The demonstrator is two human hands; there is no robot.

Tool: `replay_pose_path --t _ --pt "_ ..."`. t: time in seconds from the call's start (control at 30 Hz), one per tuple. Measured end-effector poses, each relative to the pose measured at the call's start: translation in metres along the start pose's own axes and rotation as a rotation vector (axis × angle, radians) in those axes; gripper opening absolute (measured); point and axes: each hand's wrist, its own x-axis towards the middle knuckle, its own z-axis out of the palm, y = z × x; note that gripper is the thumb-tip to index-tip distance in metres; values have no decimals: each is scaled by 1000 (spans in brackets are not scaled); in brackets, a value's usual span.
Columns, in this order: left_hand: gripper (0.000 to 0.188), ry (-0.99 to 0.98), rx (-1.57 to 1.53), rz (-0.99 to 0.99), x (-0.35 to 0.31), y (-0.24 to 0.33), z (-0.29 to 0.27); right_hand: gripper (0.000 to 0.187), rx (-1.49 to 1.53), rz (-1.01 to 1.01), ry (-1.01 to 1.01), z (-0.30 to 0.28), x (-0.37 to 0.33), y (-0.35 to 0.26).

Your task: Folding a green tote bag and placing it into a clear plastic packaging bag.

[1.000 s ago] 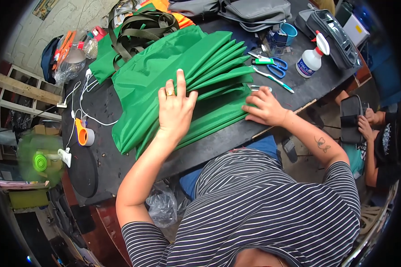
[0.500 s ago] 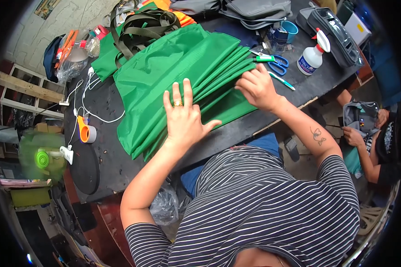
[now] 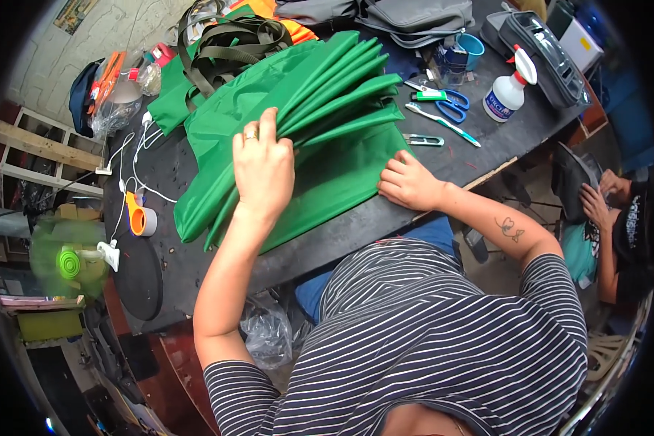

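While the left hand (image 3: 263,173) holds back green fabric (image 3: 312,109), the right hand (image 3: 412,182) (both pinches unclear) should steady its four-o'clock corner.

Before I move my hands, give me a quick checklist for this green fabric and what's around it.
1. Left hand on the folded upper layers: ok. How firmly it holds them: cannot tell.
2. Right hand at the near right corner of the bottom layer: ok.
3. Upper layers lying flat: not ok; they are fanned up at their right ends.
4. Cutter clear of the fabric: cannot tell; it lies right by the fabric's right edge.
5. Spray bottle upright and apart from the fabric: ok.
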Motion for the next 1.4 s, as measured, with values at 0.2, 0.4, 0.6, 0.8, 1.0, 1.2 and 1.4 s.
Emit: replay_pose_path --t 0.2,0.4,0.6,0.8,1.0,1.2,1.4 --pt "16 -23 -10 25 0 -7 -8 9 -34 142 167 -37 72 35" --pt "20 27 -40 24 2 -26 -12 7 -80 91 222 -57 126 52" --pt "18 2 -147 12 -15 -16 -12 7 37 134 137 -64 109 30" --pt "14 -16 -190 61 -42 20 12 13 198 286 -117 -26 -5 -13" --pt "14 -104 -242 -54 -17 4 1 32 166 450 -35 -23 -37 -40" --pt "23 -171 -262 -66 -9 -9 5 43 958 1120 431 -11 -11 -35" --pt "23 -186 -247 -94 -4 -11 3 43 1443 1332 723 -6 1 -22"
